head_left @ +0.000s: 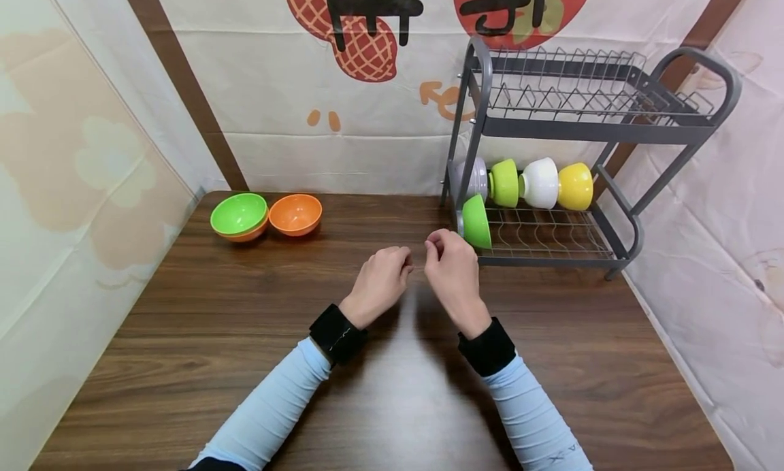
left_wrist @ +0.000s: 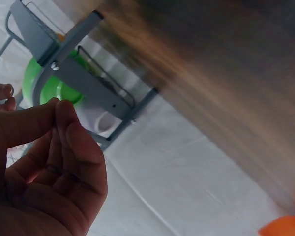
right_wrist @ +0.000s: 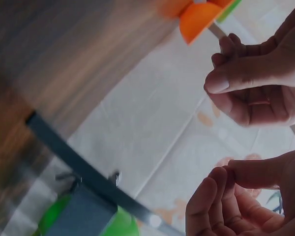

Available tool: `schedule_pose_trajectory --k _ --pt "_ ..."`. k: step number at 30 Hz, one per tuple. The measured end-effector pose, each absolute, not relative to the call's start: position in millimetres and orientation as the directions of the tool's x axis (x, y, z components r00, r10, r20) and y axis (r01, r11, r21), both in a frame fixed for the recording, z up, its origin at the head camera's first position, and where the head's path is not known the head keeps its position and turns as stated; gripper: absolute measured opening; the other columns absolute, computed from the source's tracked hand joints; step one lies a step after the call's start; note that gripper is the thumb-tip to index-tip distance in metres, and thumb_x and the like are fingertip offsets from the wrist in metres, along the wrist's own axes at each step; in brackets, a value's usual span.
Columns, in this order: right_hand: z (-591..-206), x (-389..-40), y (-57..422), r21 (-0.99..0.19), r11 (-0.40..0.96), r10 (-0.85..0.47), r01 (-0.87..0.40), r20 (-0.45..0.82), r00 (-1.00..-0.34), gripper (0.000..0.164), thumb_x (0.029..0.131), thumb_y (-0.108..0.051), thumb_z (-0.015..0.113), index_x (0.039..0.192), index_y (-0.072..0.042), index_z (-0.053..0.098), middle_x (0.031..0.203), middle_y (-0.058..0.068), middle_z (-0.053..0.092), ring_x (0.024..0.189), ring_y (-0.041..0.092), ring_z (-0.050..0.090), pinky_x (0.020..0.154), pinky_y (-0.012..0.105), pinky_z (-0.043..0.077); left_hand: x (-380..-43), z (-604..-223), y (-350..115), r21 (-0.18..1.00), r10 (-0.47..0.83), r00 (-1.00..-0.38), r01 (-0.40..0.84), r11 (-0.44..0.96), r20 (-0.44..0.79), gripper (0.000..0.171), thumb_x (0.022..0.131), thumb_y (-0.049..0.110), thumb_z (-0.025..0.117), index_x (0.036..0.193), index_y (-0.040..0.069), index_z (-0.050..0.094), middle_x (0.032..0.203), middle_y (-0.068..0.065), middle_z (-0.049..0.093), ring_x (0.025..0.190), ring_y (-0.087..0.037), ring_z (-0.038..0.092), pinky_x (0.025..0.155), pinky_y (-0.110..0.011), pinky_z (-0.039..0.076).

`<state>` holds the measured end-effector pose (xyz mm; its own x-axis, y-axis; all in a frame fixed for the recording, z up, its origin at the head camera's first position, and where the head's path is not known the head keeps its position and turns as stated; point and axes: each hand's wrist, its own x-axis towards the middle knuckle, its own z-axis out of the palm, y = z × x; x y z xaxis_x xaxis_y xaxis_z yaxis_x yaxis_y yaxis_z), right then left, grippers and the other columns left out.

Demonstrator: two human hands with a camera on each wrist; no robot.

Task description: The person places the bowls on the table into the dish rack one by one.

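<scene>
Front green bowl [head_left: 476,223]: left end, dish rack [head_left: 594,130]. Left hand [head_left: 380,280], right hand [head_left: 453,273]: left of rack, apart, fingers curled. Yellow bowl [head_left: 576,186], inside rack: in head view, outside right wrist view.

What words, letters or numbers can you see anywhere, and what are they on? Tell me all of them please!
None can be read for sure:
Big black strokes on the back cloth: like writing, but the picture's top edge cuts them off.
Small dark marks on the right sleeve: maybe "X" among them, but too small to be sure.
I can make out no other writing.
</scene>
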<state>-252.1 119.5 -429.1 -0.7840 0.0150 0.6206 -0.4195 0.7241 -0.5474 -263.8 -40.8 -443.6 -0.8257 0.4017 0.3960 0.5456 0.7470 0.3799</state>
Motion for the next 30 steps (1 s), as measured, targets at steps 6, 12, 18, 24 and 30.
schedule_pose_trajectory --k 6,12,18,24,30 --pt "-440 -249 111 -0.544 0.731 -0.014 -0.412 0.591 -0.806 0.005 0.1 -0.006 0.07 0.096 -0.002 0.071 0.084 0.008 0.065 0.071 0.023 0.061 0.066 0.04 0.051 -265 -454 -46 0.408 0.377 -0.837 0.529 0.744 0.396 0.019 0.096 0.001 0.073 0.083 0.01 0.063 0.078 -0.003 0.061 0.071 -0.019 0.063 0.065 -0.038 0.053" --pt "-444 -251 108 -0.531 0.735 -0.035 -0.421 0.59 -0.807 0.004 0.1 -0.005 0.07 0.098 -0.002 0.071 0.085 0.008 0.065 0.072 0.023 0.061 0.066 0.04 0.051 -266 -458 -50 0.421 0.356 -0.849 0.509 0.75 0.391 0.019 0.096 0.0 0.073 0.082 0.01 0.064 0.078 -0.002 0.061 0.07 -0.018 0.062 0.063 -0.037 0.053" --pt "-446 -252 101 -0.533 0.729 -0.044 -0.429 0.589 -0.807 0.004 0.099 -0.004 0.07 0.095 -0.003 0.071 0.083 0.007 0.064 0.069 0.021 0.06 0.064 0.039 0.05 -270 -455 -57 0.429 0.334 -0.852 0.498 0.754 0.403 0.016 0.097 0.001 0.072 0.084 0.008 0.067 0.078 -0.003 0.062 0.071 -0.019 0.062 0.065 -0.038 0.054" --pt "-448 -250 86 -0.512 0.742 -0.061 -0.432 0.591 -0.805 0.004 0.098 -0.007 0.071 0.095 -0.007 0.072 0.084 0.004 0.065 0.069 0.017 0.062 0.061 0.037 0.051 -273 -452 -77 0.44 0.285 -0.858 0.473 0.764 0.428 0.007 0.098 0.004 0.071 0.092 0.005 0.069 0.082 -0.006 0.064 0.072 -0.021 0.064 0.066 -0.04 0.054" --pt "-444 -250 57 -0.495 0.728 -0.118 -0.475 0.592 -0.797 0.004 0.1 -0.011 0.071 0.097 -0.009 0.074 0.085 0.0 0.067 0.068 0.012 0.062 0.058 0.032 0.051 -284 -440 -118 0.425 0.182 -0.862 0.404 0.81 0.472 0.008 0.098 0.006 0.073 0.104 0.001 0.073 0.094 -0.011 0.069 0.086 -0.028 0.067 0.075 -0.045 0.056"
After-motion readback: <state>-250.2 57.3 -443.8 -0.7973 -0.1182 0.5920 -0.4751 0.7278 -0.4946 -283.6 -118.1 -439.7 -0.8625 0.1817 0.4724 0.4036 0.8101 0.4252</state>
